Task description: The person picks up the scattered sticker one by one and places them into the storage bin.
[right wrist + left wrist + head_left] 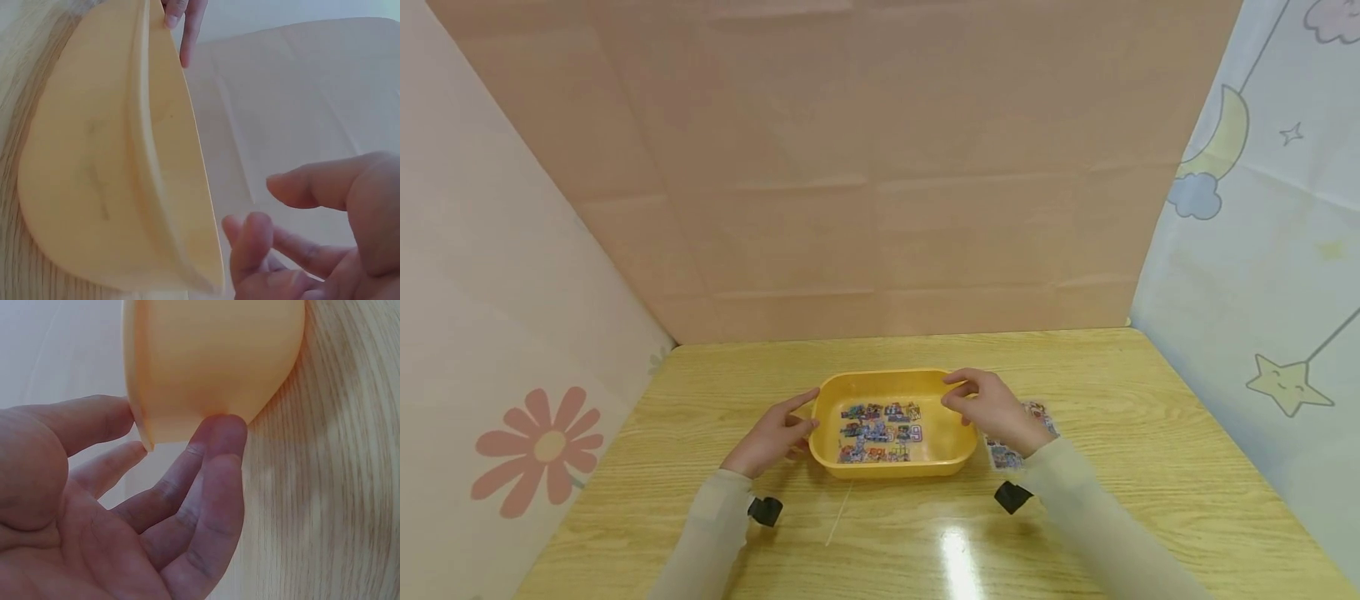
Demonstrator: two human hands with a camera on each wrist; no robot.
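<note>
A shallow yellow plastic tray rests on the table, with several small colourful sticker-like pieces spread over the left and middle of its floor. My left hand holds the tray's left end. In the left wrist view, thumb and forefinger meet the rim while the other fingers bend against the outer wall. Over the tray's right end hovers my right hand, its thumb and fingers bent loosely and apart. Nothing shows between those fingers in the right wrist view, where the tray wall stands beside them.
A printed sticker sheet lies right of the tray, partly hidden beneath my right forearm. On the wooden table, a thin clear strip lies in front of the tray. Paper-covered walls stand behind and at both sides.
</note>
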